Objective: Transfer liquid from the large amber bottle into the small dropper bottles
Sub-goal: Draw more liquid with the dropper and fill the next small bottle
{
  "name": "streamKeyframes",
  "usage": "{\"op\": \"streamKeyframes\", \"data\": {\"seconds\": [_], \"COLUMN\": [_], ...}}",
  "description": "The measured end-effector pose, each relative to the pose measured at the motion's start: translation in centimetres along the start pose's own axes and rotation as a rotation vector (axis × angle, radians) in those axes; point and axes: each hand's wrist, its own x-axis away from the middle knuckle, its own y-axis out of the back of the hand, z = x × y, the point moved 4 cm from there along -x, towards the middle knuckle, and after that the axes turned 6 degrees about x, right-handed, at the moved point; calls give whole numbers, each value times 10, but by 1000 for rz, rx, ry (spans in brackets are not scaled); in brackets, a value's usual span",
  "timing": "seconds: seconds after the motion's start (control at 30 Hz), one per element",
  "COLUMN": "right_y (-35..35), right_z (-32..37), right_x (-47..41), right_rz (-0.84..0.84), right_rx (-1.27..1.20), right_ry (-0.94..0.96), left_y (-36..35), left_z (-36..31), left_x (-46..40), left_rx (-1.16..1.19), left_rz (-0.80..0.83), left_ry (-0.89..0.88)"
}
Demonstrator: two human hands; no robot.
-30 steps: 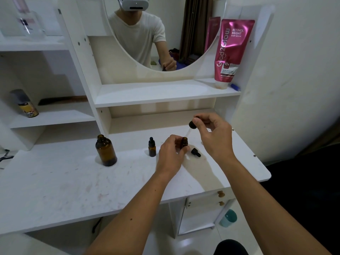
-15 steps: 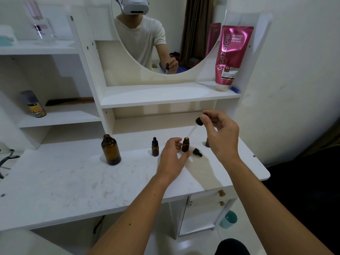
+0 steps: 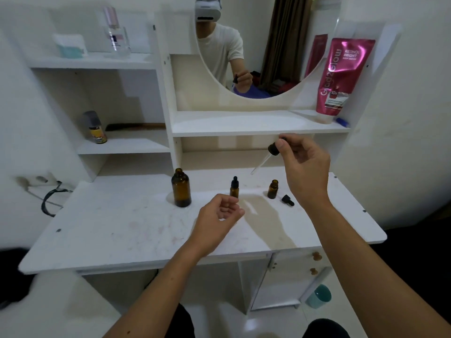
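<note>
The large amber bottle (image 3: 181, 191) stands uncapped on the white vanity top (image 3: 122, 228). To its right is a small dropper bottle (image 3: 234, 187) with its black cap on. Further right stands a second small bottle (image 3: 272, 189), uncapped, with a black dropper cap (image 3: 288, 200) lying beside it. My right hand (image 3: 305, 169) pinches a glass dropper (image 3: 264, 158) by its black bulb, held tilted in the air above the two small bottles. My left hand (image 3: 217, 220) hovers loosely curled in front of the capped bottle, holding nothing.
A low shelf (image 3: 256, 125) overhangs the back of the work area, with a pink tube (image 3: 341, 79) on its right end. A spray can (image 3: 95, 129) sits on the left shelf. Cables (image 3: 51, 198) hang at the left edge. A teal cup (image 3: 319, 296) stands on the floor.
My left hand has let go of the uncapped small bottle and drawn back toward me and left. My right hand has lifted the dropper out and higher.
</note>
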Motion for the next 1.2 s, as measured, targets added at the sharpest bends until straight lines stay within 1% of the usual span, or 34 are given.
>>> {"op": "streamKeyframes", "data": {"seconds": [0.13, 0.33, 0.57, 0.73, 0.93, 1.2], "right_y": [-27, -69, -114, -135, -150, -169], "right_z": [21, 42, 53, 55, 51, 47], "right_x": [2, 8, 16, 18, 18, 21], "right_rz": [44, 120, 179, 204, 230, 338], "right_rx": [-38, -112, -178, -184, -170, -84], "right_ry": [52, 58, 38, 36, 46, 88], "left_y": [41, 91, 127, 118, 118, 120], "left_z": [2, 3, 1, -1, -3, 1], "left_x": [9, 19, 22, 7, -1, -3], "left_rx": [74, -12, 22, -35, -39, -15], "left_rz": [-105, -252, -417, -408, -410, -425], "left_ry": [42, 40, 3, 36, 12, -10]}}
